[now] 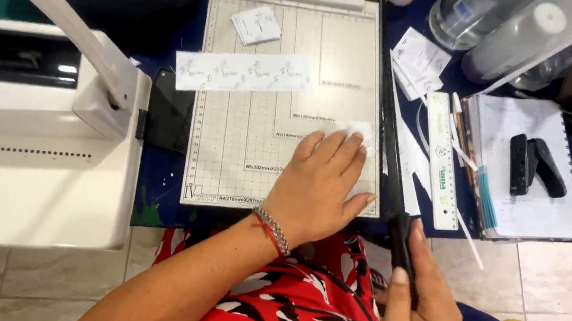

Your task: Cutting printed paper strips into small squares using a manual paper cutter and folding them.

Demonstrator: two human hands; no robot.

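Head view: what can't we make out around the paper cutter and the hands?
- Small white paper on the paper cutter: mostly hidden under the left hand; size unclear.
- Blade handle: wrapped by the right hand, its end hidden.
- Print on the paper strip: too small and blurred.
- Bottles: tops cut off by the upper edge.
- White machine: cut off by the left edge.

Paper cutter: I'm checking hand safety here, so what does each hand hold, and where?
The right hand grips the cutter's black blade handle at its near end. The left hand holds nothing; it presses a small white paper flat on the cutter board.
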